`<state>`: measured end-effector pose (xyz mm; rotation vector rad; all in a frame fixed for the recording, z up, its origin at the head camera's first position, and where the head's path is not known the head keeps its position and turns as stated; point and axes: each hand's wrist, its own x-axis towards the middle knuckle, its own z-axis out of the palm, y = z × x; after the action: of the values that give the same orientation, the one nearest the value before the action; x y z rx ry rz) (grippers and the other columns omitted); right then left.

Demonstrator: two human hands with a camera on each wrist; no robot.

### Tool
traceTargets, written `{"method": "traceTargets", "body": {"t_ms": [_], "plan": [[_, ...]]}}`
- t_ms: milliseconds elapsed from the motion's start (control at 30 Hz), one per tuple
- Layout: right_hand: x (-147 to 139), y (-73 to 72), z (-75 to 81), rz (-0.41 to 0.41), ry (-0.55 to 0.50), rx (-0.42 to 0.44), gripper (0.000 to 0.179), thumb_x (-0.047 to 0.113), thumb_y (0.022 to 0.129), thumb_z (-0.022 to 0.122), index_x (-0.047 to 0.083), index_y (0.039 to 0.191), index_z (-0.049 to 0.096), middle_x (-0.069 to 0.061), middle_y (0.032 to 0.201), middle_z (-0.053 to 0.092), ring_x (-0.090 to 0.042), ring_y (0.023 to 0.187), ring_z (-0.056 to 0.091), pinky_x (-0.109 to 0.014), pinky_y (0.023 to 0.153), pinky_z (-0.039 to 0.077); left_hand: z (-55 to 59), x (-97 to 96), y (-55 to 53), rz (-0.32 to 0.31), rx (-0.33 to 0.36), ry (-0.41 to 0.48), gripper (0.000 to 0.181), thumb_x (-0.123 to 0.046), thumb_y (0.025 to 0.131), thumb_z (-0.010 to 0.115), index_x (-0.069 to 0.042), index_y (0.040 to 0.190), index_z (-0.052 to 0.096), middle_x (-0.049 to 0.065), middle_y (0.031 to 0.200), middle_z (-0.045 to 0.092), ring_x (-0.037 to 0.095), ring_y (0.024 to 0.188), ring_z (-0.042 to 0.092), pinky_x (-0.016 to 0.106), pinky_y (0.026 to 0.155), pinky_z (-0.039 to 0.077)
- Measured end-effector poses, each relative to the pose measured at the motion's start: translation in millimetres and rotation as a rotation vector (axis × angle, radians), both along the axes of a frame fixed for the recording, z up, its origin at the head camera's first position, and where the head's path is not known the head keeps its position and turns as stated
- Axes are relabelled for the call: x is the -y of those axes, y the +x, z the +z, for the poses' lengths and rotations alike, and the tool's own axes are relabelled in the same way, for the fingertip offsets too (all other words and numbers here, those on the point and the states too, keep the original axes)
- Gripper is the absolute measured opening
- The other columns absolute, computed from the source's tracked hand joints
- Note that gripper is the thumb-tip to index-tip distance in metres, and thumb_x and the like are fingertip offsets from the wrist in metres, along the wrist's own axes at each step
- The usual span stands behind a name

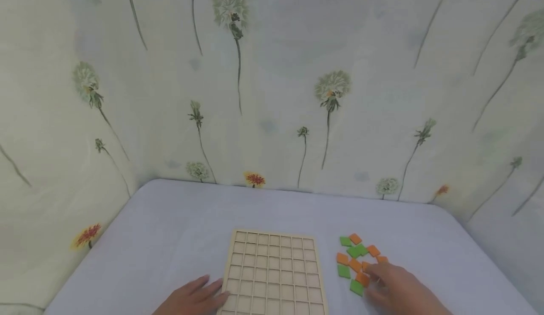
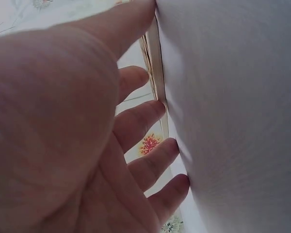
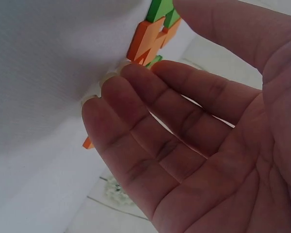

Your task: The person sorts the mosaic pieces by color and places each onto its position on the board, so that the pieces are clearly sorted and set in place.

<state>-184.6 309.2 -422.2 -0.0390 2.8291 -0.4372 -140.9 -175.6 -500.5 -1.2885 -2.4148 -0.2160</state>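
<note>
A pale wooden grid board (image 1: 274, 277) with square recesses lies on the white-covered table, running out of the head view's bottom edge. My left hand (image 1: 197, 298) rests beside it, fingers spread and fingertips at its left edge. Right of the board lies a loose group of small flat tiles, green and orange. Over their near right side is my right hand (image 1: 397, 286), its fingertips right at an orange tile (image 1: 362, 278). In the right wrist view its fingers are gently bent, with the thumb apart and no tile in the palm. A green tile (image 1: 356, 287) lies just left of that hand.
Farther back in the group lie another green tile (image 1: 345, 241) and an orange tile (image 1: 355, 238). The white tablecloth (image 1: 191, 230) reaches back to a curtain (image 1: 272, 88) printed with dandelions, which hangs behind the table and along its sides.
</note>
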Motion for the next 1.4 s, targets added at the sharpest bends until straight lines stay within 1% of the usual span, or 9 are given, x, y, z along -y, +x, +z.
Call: {"method": "traceTargets", "body": {"t_ms": [33,133,300,400,533,900,1200,1333,1400], "plan": [[-1,-0.5,0.6,0.003,-0.004,-0.006,0.04,0.025,0.087,0.085,0.01,0.122,0.073,-0.001,0.116,0.073,-0.026,0.108,0.067,-0.058,0.096,0.052,1.1,-0.5,-0.1,-0.004,-0.026,-0.009,0.069,-0.063,0.096,0.065,-0.01,0.14,0.067,0.007,0.139,0.068,0.027,0.125,0.065,0.044,0.094,0.055],[-4,-2.6,2.0,0.039,-0.016,-0.069,0.033,0.018,0.087,0.083,0.01,0.118,0.074,0.002,0.111,0.072,-0.021,0.101,0.065,-0.055,0.095,0.053,3.9,0.2,-2.1,-0.002,-0.025,-0.024,0.069,-0.063,0.094,0.067,-0.011,0.139,0.068,0.008,0.139,0.068,0.029,0.124,0.065,0.045,0.094,0.055],[-9,-7.2,3.4,0.1,-0.01,-0.145,0.023,0.011,0.087,0.082,0.009,0.11,0.076,0.003,0.103,0.072,-0.018,0.094,0.064,-0.051,0.092,0.055,5.5,0.9,-4.3,0.043,0.07,-0.038,0.066,-0.061,0.096,0.066,-0.014,0.141,0.068,0.01,0.142,0.066,0.037,0.124,0.064,0.047,0.093,0.056],[-9,-10.7,4.1,0.097,-0.01,-0.135,0.022,0.011,0.087,0.083,0.008,0.108,0.076,0.003,0.1,0.072,-0.017,0.09,0.063,-0.049,0.09,0.056,6.4,0.4,-2.4,0.073,0.115,-0.033,0.064,-0.061,0.097,0.064,-0.016,0.143,0.067,0.008,0.144,0.064,0.04,0.124,0.063,0.048,0.092,0.056],[-7,-14.4,3.0,0.102,0.012,-0.131,0.017,0.012,0.087,0.084,0.011,0.102,0.078,0.004,0.095,0.072,-0.015,0.085,0.062,-0.049,0.087,0.057,6.9,-0.1,0.1,0.078,0.116,-0.016,0.064,-0.061,0.097,0.064,-0.017,0.143,0.066,0.007,0.146,0.063,0.04,0.125,0.063,0.049,0.092,0.056],[-1,-16.2,-0.5,0.093,0.062,-0.13,0.01,0.009,0.086,0.083,0.011,0.094,0.078,0.003,0.09,0.071,-0.017,0.082,0.062,-0.051,0.086,0.056,8.7,-1.6,4.2,0.107,0.201,-0.026,0.065,-0.065,0.097,0.061,-0.021,0.145,0.065,0.005,0.149,0.061,0.042,0.128,0.06,0.052,0.093,0.055],[3,-12.8,-3.6,0.075,0.067,-0.127,0.01,0.01,0.085,0.082,0.01,0.093,0.075,0.002,0.091,0.07,-0.019,0.083,0.061,-0.052,0.084,0.056,4.7,-0.4,6.7,0.105,0.183,-0.011,0.062,-0.065,0.095,0.063,-0.025,0.142,0.067,0.004,0.146,0.063,0.043,0.125,0.063,0.051,0.09,0.056],[5,-13.8,-4.0,0.06,0.068,-0.103,0.012,0.01,0.086,0.082,0.009,0.095,0.075,0.002,0.092,0.069,-0.019,0.083,0.06,-0.052,0.085,0.056,3.2,1.1,7.4,0.105,0.219,-0.005,0.063,-0.066,0.096,0.061,-0.025,0.144,0.066,0.005,0.148,0.062,0.044,0.126,0.061,0.054,0.091,0.056],[5,-14.6,-4.6,0.056,0.069,-0.093,0.014,0.01,0.086,0.082,0.007,0.097,0.074,0.002,0.092,0.069,-0.019,0.082,0.06,-0.051,0.084,0.056,2.2,2.1,7.9,0.096,0.212,-0.001,0.064,-0.066,0.096,0.062,-0.024,0.143,0.067,0.006,0.147,0.062,0.045,0.126,0.062,0.054,0.091,0.056]]}}
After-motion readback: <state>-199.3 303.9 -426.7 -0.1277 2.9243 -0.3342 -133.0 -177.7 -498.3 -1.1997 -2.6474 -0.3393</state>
